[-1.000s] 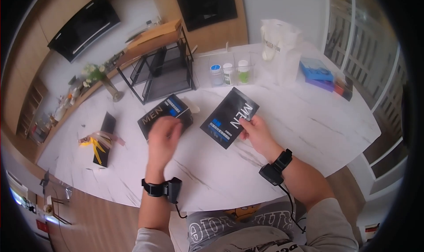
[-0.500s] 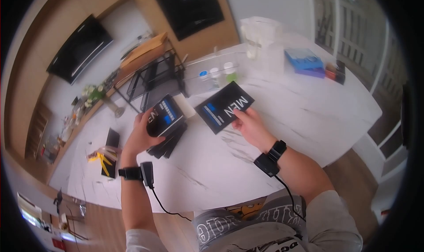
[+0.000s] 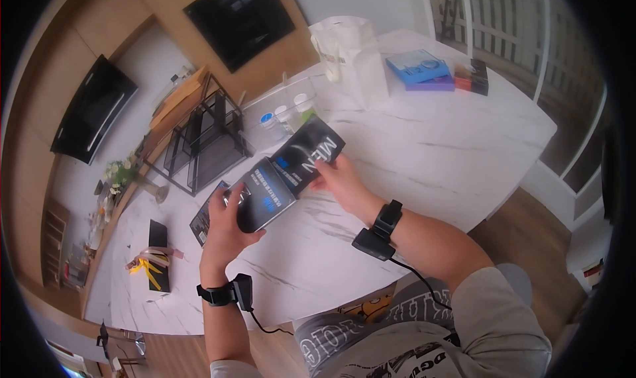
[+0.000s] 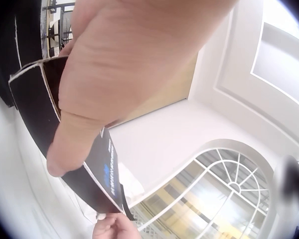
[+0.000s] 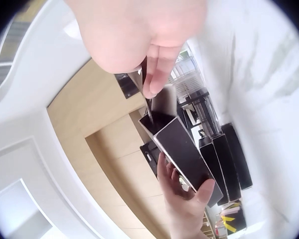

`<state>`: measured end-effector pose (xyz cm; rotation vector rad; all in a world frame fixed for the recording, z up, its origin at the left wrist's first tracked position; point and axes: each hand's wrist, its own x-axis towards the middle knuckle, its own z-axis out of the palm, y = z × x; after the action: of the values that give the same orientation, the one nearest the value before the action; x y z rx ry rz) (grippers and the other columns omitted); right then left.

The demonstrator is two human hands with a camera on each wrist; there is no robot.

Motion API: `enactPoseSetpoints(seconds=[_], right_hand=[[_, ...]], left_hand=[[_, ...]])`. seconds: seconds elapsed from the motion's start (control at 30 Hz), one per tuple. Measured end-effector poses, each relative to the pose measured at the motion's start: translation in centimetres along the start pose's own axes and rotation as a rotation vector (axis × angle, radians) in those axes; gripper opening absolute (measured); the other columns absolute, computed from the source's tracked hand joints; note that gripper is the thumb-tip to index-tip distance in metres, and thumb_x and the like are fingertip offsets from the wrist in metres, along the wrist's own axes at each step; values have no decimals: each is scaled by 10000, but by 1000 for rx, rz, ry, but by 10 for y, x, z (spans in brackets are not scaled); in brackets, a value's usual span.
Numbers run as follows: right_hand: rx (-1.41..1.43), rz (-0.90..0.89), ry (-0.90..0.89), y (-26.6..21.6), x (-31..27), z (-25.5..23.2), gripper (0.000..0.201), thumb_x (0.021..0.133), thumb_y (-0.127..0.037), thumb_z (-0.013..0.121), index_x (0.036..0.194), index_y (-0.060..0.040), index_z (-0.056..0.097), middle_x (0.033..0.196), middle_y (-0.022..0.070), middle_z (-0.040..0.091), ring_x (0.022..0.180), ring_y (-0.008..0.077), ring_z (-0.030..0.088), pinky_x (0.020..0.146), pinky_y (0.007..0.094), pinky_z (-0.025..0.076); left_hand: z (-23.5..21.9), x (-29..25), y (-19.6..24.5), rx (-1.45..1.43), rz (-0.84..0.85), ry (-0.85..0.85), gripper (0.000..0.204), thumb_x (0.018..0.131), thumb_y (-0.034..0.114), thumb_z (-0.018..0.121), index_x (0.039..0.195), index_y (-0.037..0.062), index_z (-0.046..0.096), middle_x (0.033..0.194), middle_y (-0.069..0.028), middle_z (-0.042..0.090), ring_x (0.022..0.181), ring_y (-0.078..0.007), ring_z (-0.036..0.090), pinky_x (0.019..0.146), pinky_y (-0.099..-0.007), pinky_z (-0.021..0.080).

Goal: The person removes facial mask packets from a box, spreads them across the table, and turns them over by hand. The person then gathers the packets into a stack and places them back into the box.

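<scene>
My left hand (image 3: 228,236) grips a black box (image 3: 268,192) with blue print across its sides, thumb on one narrow face and fingers over the other. The box is tilted, and its end facing my right hand stands open with a flap raised, as the right wrist view shows. Between thumb and fingers, my right hand (image 3: 344,183) pinches a flat black sachet (image 3: 311,149) lettered MEN. The sachet's far edge goes into the box's open end (image 5: 162,122). Behind the held box, more black boxes (image 5: 224,164) lie side by side on the table.
A black box tied with ribbon (image 3: 158,252) lies at the left of the marble-patterned table (image 3: 424,153). Along the back are a mesh tray rack (image 3: 205,133), a clear organizer with several bottles (image 3: 281,116), a white paper bag (image 3: 354,63) and a blue box (image 3: 417,67) on a purple one.
My left hand has taken hold of the box and lifted it off the others toward the sachet. The gap between sachet and box has closed. The head view has swung to the right.
</scene>
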<state>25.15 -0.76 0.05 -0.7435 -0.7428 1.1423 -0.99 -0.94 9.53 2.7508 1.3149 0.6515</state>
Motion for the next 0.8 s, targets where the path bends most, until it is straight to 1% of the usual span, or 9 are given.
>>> enactPoseSetpoints(seconds=[0.13,0.23,0.33,0.37,0.47,0.6,0.63,0.73,0.8], right_hand=[[-165,-114,41,13,6,-4,223,975,-116,581,1130,39,545,886,105,681,744,180,689,651,317,589],[-378,-92,-111,30,4,-5,298,952,-167,634,1144,48,558,899,110,691,738,181,687,627,302,563],[-507,-201,-15,16,3,2,355,932,-206,667,1153,53,567,900,111,694,749,174,683,626,293,532],[-362,-135,114,0,-6,7,311,947,-182,633,1155,41,576,874,98,690,748,153,665,657,285,514],[-328,-227,173,1,5,-5,256,956,-146,604,1145,25,583,853,95,686,745,138,646,667,272,504],[-637,-276,-77,19,-3,-1,152,970,-114,567,1059,0,614,807,99,667,711,156,613,678,307,496],[-638,-264,-119,18,-5,0,148,962,-114,580,1049,-10,639,827,110,654,686,203,607,676,332,498],[-843,-490,-49,-1,-12,6,151,948,-119,607,1054,-23,657,878,120,646,701,231,611,683,331,500],[-797,-481,-61,0,-9,4,144,941,-110,617,1047,-27,666,897,117,633,722,228,610,683,330,497]], left_hand=[[16,0,2,44,6,31,1021,550,168,910,1452,133,434,1420,-262,364,1302,-446,409,1068,-475,414],[29,2,6,30,26,50,1012,559,174,908,1453,130,435,1418,-283,362,1305,-457,401,1068,-485,410],[41,0,3,-26,13,75,1006,563,183,908,1451,128,438,1420,-282,361,1303,-448,405,1063,-481,418],[44,-3,2,-56,-3,83,1003,566,184,908,1451,127,439,1424,-281,357,1303,-445,406,1061,-480,420],[49,-9,3,-134,-58,103,992,583,193,905,1453,119,435,1447,-279,334,1293,-432,423,1053,-466,433],[59,-10,1,-126,-53,125,991,590,198,906,1455,110,429,1453,-272,330,1287,-425,437,1041,-456,449],[60,-9,0,-115,-47,130,992,591,197,906,1455,108,428,1452,-270,331,1285,-423,440,1037,-454,453],[61,-12,-3,-175,-62,137,986,596,192,904,1453,97,427,1450,-264,335,1290,-417,438,1036,-452,456],[65,-14,-7,-205,-49,141,977,598,186,903,1449,92,431,1448,-261,337,1286,-418,440,1041,-449,452]])
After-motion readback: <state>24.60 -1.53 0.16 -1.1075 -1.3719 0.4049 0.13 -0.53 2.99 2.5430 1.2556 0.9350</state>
